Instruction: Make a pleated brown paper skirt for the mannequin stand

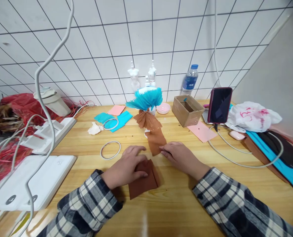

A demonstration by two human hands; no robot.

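Note:
My right hand [176, 156] pinches the right edge of a brown crepe paper piece [156, 141], thumb against fingers. Above that piece, a gathered brown crepe ruffle [147, 121] hangs below a blue fringed crepe ruffle [146, 99]. Both are on a small white mannequin figure [152, 111], mostly hidden behind them. My left hand [129, 167] lies on a folded stack of brown crepe paper [143, 186], with its fingers apart and thumb stretched over it. Left of that hand, a white ring-shaped tape roll [110, 150] lies flat on the wooden table [166, 204].
Another ring [110, 124] rests on blue crepe paper [123, 121]. Behind are white mannequin figures [133, 77], a pink dish [163, 108], a cardboard box [188, 110] and a water bottle [190, 79]. A phone [219, 105] stands right. A white cable [51, 121] hangs left, near a power strip [51, 135].

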